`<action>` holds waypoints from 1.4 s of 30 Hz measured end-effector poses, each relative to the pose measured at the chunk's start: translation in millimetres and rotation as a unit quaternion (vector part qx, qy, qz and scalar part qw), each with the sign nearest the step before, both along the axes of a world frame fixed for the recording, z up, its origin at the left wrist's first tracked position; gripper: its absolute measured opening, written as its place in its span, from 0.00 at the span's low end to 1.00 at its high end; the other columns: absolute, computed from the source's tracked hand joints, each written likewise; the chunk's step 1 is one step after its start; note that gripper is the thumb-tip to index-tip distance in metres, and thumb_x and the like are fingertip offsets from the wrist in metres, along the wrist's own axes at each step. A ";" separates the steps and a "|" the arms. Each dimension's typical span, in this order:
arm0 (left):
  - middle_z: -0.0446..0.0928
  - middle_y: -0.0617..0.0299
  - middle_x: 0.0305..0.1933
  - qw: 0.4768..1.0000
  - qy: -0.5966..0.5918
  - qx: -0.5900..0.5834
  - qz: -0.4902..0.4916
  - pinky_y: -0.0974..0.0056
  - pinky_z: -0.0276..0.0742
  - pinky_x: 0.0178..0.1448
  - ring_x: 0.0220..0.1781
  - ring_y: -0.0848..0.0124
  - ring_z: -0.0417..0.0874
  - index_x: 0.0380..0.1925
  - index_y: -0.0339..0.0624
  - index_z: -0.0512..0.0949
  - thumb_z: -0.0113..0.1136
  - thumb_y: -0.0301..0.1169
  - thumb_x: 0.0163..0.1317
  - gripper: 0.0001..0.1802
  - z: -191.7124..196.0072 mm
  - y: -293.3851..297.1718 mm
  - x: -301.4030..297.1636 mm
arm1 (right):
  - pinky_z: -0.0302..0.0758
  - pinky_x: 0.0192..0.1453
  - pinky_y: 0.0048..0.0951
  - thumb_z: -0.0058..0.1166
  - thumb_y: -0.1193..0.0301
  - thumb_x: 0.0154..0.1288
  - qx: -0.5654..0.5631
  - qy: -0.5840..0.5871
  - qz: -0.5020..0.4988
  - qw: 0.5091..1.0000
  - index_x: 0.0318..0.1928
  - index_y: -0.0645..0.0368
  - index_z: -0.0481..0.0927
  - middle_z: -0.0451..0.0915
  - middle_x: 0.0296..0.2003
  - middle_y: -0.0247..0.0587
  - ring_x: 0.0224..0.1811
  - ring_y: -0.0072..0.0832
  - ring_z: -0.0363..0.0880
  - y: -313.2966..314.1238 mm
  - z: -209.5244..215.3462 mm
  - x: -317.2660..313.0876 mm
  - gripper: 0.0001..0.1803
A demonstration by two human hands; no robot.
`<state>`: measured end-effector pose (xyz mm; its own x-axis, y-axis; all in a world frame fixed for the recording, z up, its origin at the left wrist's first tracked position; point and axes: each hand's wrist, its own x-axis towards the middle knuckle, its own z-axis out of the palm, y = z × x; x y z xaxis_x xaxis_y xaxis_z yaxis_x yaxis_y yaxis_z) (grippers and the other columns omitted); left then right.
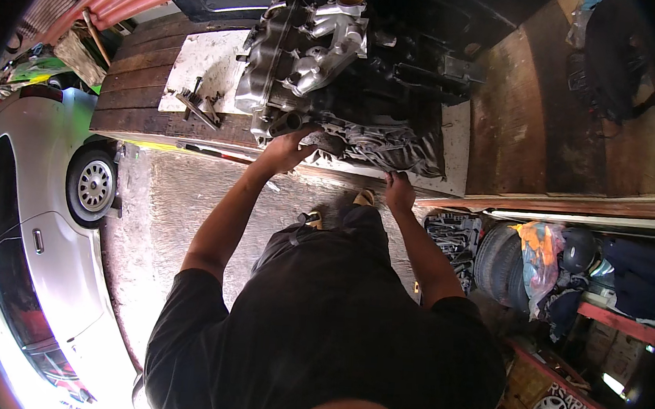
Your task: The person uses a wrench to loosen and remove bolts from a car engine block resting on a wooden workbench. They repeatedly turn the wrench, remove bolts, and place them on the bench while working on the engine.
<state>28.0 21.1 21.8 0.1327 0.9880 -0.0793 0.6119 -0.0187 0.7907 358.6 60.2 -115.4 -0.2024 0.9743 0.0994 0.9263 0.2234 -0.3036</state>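
Note:
On the wooden workbench [135, 77] stands a silver-grey cylinder head [257, 67] with a metal intake manifold [322, 63] along its right side. A dark, grimy engine block [400, 137] with a ribbed side lies to the right, on a pale board [457, 149]. My left hand [287, 154] is at the head's near lower corner, thumb and fingers closed around a greyish part [326, 142] beside a round pipe opening; its fingertips are partly hidden. At the board's front edge, below the block, my right hand [399, 192] has its fingers curled; what they hold is too small to tell.
Loose metal tools or parts [199, 108] lie on a white sheet [193, 62] at the left. A silver car [46, 215] stands on the floor to the left. Under the bench at right are a socket tool case [452, 240], tyres [499, 264] and bags [540, 257].

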 end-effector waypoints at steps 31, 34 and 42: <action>0.78 0.51 0.50 0.993 -0.013 0.115 -0.004 0.62 0.78 0.42 0.37 0.63 0.84 0.56 0.44 0.71 0.57 0.33 0.61 0.22 -24.1 4.6 -1.7 | 0.74 0.45 0.43 0.46 0.65 0.65 -0.063 -0.197 0.139 0.968 0.47 0.57 0.76 0.80 0.35 0.49 0.40 0.48 0.78 9.1 134.9 4.1 0.14; 0.75 0.51 0.54 0.995 -0.028 0.089 -0.030 0.58 0.73 0.52 0.49 0.55 0.77 0.57 0.49 0.70 0.56 0.38 0.61 0.23 -21.3 5.8 -4.4 | 0.73 0.44 0.43 0.46 0.58 0.67 -0.149 -0.027 0.078 0.985 0.48 0.58 0.74 0.80 0.35 0.51 0.40 0.49 0.77 0.5 79.9 20.0 0.19; 0.75 0.52 0.54 0.999 -0.007 0.023 -0.043 0.58 0.73 0.53 0.49 0.56 0.79 0.57 0.51 0.70 0.55 0.37 0.62 0.23 -14.2 4.7 -7.9 | 0.69 0.42 0.38 0.45 0.40 0.62 -0.233 0.287 -0.123 0.921 0.33 0.62 0.79 0.77 0.28 0.48 0.34 0.40 0.75 -15.9 -39.5 -6.2 0.33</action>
<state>20.0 25.8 7.6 0.2185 0.9753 -0.0325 0.5955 -0.1069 0.7962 352.4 44.4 -154.9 -0.0154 0.9474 -0.3196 0.5880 -0.2500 -0.7693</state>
